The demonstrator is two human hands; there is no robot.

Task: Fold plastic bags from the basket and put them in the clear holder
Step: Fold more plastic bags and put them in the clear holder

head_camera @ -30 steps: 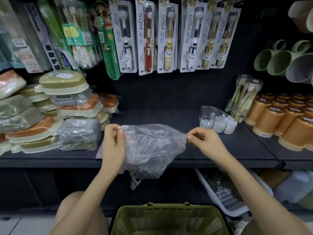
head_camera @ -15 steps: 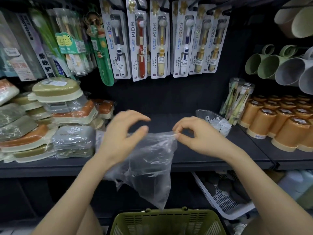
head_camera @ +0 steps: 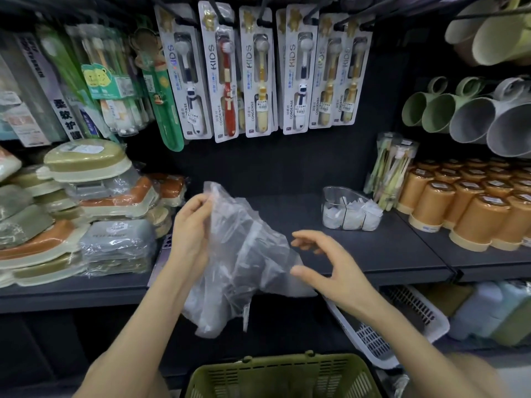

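Observation:
A crumpled clear plastic bag (head_camera: 244, 259) hangs in front of the dark shelf (head_camera: 373, 254). My left hand (head_camera: 191, 234) pinches its upper edge and holds it up. My right hand (head_camera: 327, 265) hovers at the bag's right corner with fingers spread; the thumb touches the film, but nothing is gripped. The clear holder (head_camera: 334, 196) stands on the shelf to the right, with folded white bags inside. The olive green basket (head_camera: 284, 374) sits below my arms at the bottom edge.
Stacked wrapped soap boxes (head_camera: 86, 214) fill the shelf's left side. Orange cups (head_camera: 471, 208) and a tube of toothbrushes (head_camera: 393, 168) crowd the right. Kids toothbrush packs (head_camera: 258, 73) hang above. A white basket (head_camera: 402, 331) sits on the lower shelf.
My left hand took the bag's top edge and lifted it. My right hand let go, dropped lower and opened beside the bag's right corner. The bag now hangs slanted.

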